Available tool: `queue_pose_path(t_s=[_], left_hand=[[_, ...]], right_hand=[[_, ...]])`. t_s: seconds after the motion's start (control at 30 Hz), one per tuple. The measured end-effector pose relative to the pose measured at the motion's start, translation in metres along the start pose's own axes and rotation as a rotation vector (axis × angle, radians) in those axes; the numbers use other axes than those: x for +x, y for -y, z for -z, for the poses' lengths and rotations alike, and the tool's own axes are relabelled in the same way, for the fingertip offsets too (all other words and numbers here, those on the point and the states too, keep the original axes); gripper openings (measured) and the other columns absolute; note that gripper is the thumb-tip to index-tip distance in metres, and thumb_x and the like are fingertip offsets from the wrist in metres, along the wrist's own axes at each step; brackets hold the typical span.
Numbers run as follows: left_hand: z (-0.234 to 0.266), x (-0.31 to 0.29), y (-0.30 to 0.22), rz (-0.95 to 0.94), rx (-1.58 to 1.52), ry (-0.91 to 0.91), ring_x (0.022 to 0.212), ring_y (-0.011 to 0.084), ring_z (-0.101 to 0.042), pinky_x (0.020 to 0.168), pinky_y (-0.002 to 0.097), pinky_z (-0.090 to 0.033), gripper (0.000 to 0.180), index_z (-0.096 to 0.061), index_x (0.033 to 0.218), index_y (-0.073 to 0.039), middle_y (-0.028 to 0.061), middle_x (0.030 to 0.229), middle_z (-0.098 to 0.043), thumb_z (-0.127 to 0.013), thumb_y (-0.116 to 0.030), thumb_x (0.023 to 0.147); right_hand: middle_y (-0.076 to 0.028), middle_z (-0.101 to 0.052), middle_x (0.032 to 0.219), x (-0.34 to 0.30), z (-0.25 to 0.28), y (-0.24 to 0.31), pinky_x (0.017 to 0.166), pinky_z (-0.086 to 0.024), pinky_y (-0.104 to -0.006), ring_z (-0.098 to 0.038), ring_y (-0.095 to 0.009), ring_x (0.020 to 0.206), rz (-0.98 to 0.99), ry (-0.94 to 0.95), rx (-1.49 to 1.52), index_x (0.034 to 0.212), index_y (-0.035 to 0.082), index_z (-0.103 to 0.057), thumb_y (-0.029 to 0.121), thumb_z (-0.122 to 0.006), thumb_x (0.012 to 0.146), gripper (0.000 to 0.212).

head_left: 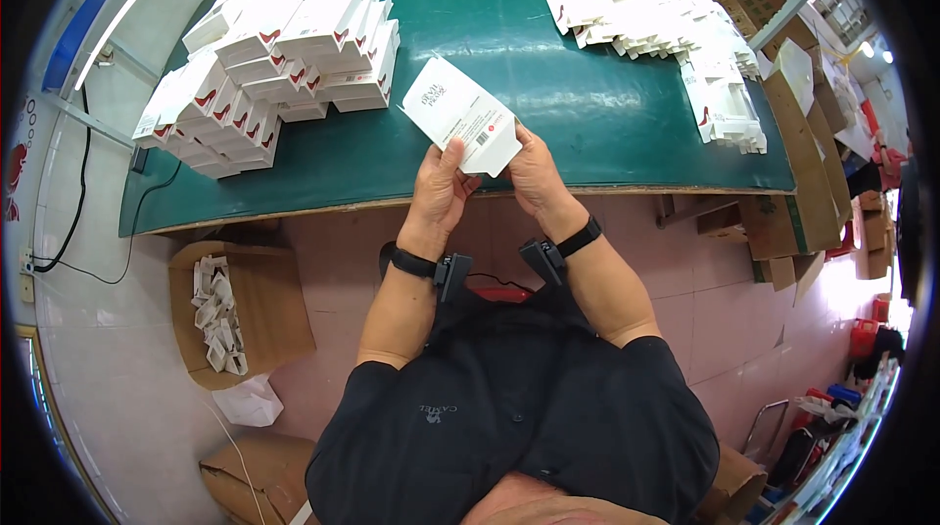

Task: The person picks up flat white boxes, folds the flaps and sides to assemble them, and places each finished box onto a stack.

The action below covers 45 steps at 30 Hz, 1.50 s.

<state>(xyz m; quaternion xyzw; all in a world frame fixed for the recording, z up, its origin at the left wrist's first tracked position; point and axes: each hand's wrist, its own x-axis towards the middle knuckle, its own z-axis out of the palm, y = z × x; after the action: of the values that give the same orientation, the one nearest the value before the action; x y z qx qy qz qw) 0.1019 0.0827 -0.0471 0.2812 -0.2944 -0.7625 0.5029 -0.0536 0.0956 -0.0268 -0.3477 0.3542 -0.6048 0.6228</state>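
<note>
A white printed carton (452, 106) is tilted between my two hands, over the front edge of the green table (460, 21). My left hand (441, 184) grips its lower left part, with the thumb lying on the printed face. At the lower right corner, my right hand (536, 170) is closed on the carton's edge near a projecting flap. Whether anything is inside the carton I cannot tell. White boxes with red marks (262, 55) are piled in several layers to the left of my hands.
Overlapping white cartons (641, 14) lie in a curved row at the table's right. An open cardboard box (284, 300) with white pieces stands on the floor at left. Large cardboard boxes (803, 163) crowd the right side. A black cable (129, 246) hangs at left.
</note>
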Motion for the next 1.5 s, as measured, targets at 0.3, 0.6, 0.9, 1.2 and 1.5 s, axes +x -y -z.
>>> queue_pose_path(t_s=[0.3, 0.6, 0.9, 1.2, 1.5], left_hand=[[-0.003, 0.009, 0.006, -0.165, 0.007, 0.000, 0.099, 0.0146, -0.069, 0.075, 0.0270, -0.056, 0.052, -0.052, 0.124, -0.006, 0.0058, 0.113, -0.068, -0.077, -0.039, 0.091], [-0.006, 0.004, 0.003, -0.109, 0.008, -0.049, 0.090, 0.0121, -0.068, 0.071, 0.0281, -0.056, 0.051, -0.054, 0.119, -0.006, 0.0043, 0.105, -0.069, -0.081, -0.036, 0.088], [-0.006, 0.008, 0.009, -0.222, -0.013, -0.071, 0.086, 0.0123, -0.068, 0.073, 0.0253, -0.055, 0.048, -0.058, 0.113, -0.004, 0.0052, 0.105, -0.069, -0.081, -0.037, 0.087], [-0.010, 0.005, 0.008, -0.271, -0.067, -0.051, 0.096, 0.0163, -0.068, 0.084, 0.0292, -0.057, 0.033, -0.063, 0.114, 0.000, 0.0103, 0.110, -0.071, -0.076, -0.022, 0.093], [-0.014, 0.007, 0.019, -0.303, 0.071, -0.054, 0.098, 0.0172, -0.068, 0.090, 0.0327, -0.056, 0.019, -0.063, 0.114, -0.003, 0.0076, 0.109, -0.071, -0.067, -0.011, 0.098]], right_hand=[[-0.007, -0.068, 0.121, -0.020, -0.011, -0.009, 0.096, -0.052, -0.0310, -0.064, -0.016, 0.111, -0.084, 0.049, -0.097, 0.129, 0.001, -0.061, 0.004, -0.071, 0.091, 0.040], [-0.008, -0.071, 0.113, -0.019, -0.004, -0.023, 0.085, -0.055, -0.0292, -0.067, -0.014, 0.100, 0.154, -0.075, -0.306, 0.123, -0.001, -0.064, 0.007, -0.073, 0.090, 0.035], [-0.008, -0.072, 0.110, -0.025, 0.002, -0.023, 0.087, -0.053, -0.0293, -0.066, -0.013, 0.101, 0.265, -0.023, -0.412, 0.121, 0.000, -0.066, 0.010, -0.068, 0.094, 0.029], [-0.010, -0.069, 0.117, -0.038, 0.017, -0.011, 0.094, -0.053, -0.0334, -0.065, -0.015, 0.105, 0.098, 0.090, -0.078, 0.118, -0.005, -0.066, 0.008, -0.063, 0.096, 0.026], [-0.010, -0.073, 0.099, -0.038, 0.039, -0.006, 0.070, -0.059, -0.0271, -0.070, -0.013, 0.079, 0.126, -0.136, -0.202, 0.111, -0.003, -0.069, 0.013, -0.066, 0.096, 0.022]])
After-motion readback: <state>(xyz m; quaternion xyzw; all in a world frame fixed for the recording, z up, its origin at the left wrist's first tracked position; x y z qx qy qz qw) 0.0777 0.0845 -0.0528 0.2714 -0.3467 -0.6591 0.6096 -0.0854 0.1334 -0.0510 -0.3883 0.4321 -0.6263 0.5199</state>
